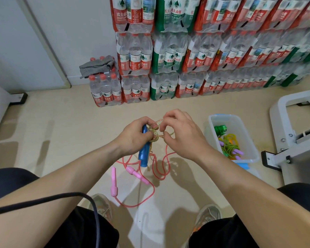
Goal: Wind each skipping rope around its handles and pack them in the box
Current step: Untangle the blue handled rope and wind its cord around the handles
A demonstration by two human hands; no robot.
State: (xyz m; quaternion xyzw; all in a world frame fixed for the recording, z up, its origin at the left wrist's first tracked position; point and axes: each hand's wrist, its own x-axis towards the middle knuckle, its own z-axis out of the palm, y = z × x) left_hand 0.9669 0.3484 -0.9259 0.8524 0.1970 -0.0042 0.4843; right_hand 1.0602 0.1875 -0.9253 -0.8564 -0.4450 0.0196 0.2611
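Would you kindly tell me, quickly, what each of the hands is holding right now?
Left hand: closed, gripping the blue handles.
Right hand: closed, pinching the glittery rope near the handles' top.

The stacked water bottle packs (168,83) show the name 农夫山泉 in white on their red labels (143,64). Green labels (176,14) at the top of the stack say it too. Smaller print is too blurry.
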